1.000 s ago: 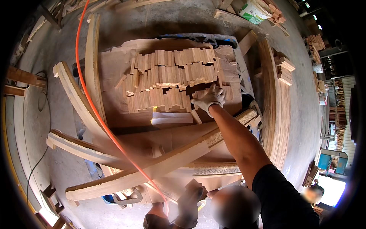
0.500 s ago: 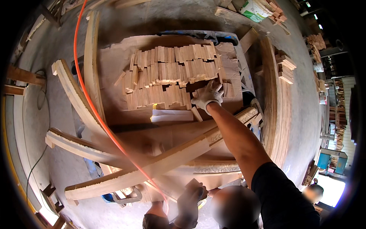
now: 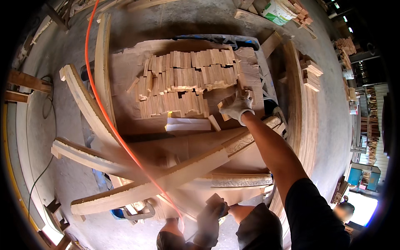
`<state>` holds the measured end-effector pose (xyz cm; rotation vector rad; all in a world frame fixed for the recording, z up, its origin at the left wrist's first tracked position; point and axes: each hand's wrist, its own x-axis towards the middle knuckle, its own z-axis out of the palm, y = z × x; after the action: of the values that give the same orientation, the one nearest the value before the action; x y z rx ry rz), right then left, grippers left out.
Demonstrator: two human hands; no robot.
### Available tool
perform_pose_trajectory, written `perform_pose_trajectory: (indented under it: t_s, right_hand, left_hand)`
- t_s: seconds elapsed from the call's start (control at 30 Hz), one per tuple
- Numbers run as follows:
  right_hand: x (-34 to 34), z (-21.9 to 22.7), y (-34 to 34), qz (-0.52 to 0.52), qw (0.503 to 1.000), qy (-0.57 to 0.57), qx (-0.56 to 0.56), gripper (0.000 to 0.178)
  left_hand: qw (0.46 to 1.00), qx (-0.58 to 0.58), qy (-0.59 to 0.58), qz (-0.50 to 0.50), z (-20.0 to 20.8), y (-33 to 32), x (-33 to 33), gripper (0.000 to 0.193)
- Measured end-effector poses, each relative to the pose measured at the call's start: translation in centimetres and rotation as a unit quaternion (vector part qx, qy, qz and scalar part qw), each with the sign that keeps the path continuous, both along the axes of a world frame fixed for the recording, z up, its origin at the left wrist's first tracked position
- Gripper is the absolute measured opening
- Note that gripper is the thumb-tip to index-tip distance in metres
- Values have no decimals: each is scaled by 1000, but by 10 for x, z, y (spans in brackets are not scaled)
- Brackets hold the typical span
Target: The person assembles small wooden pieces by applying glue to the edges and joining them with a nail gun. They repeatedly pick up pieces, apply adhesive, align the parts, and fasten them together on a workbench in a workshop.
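Observation:
My right hand [image 3: 239,106], in a pale work glove, is closed around a few short wooden blocks [image 3: 226,109] at the right end of the front row. Its thumb is on their left side and its fingers are on the far right. Left of it stand rows of short wooden blocks [image 3: 177,78], packed on edge over a cardboard sheet [image 3: 123,83]. A loose wooden strip [image 3: 214,123] leans in front. Down by my knees, my gloved left hand [image 3: 208,223] is blurred; it seems closed on a brown squarish piece [image 3: 215,201], whose kind I cannot make out.
Long curved wooden beams [image 3: 175,177], some with carving, cross between me and the blocks. An orange hose [image 3: 109,121] runs over them. Planks [image 3: 306,133] lie at the right, a white-green bucket [image 3: 277,11] stands at the back, and another person [image 3: 344,210] is at lower right.
My right hand has moved right and slightly nearer with the blocks, widening the gap beside the front row. My left hand has barely moved.

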<state>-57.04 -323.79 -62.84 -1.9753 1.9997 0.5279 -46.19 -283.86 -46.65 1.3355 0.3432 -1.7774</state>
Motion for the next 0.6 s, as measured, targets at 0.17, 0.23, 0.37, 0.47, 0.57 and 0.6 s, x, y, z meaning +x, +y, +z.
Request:
perform_pose_trajectory:
  t_s: [0.17,0.23,0.37,0.47,0.57,0.6]
  right_hand:
    - [-17,73,28,-87,944,-300,102,97]
    - [-30,119,67,-207,839,-472,174,81]
    - [-60,220,180,-455,582,-606,295,59]
    - [-74,305,268,-520,508,-605,325,59]
    - [-99,327,364,-492,436,-647,386,60]
    - [-95,344,394,-478,423,-664,389,60]
  left_hand:
    - [996,-72,-46,-36,-23,27,1,43]
    - [997,-58,-47,-34,-26,40,2,38]
    - [994,0,-92,-55,-21,115,1,28]
    - [994,19,-100,-46,29,146,34,25]
    - [908,-165,-351,-161,52,182,92,19]
    - [851,-218,-435,-197,61,184,111,18]
